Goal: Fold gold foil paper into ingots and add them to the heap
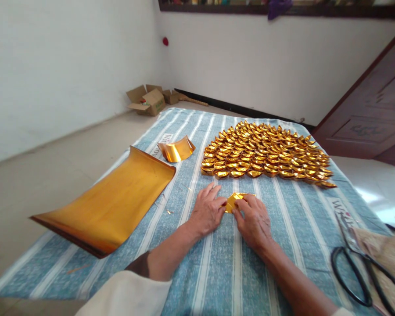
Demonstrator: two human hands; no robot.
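My left hand point(207, 210) and my right hand point(254, 220) meet on a small piece of gold foil paper point(234, 201) that lies partly folded on the blue striped cloth point(217, 263). Both hands pinch the paper from either side. Beyond them, several folded gold paper ingots point(266, 153) lie packed in tidy rows. To the left rests a large curled stack of gold foil sheets point(112, 204), and a smaller curled gold sheet point(177, 149) sits behind it.
Black-handled scissors point(358, 263) lie on a brown bag at the right edge. Open cardboard boxes point(149, 100) stand on the floor by the white wall. A dark wooden door point(371, 118) is at the right.
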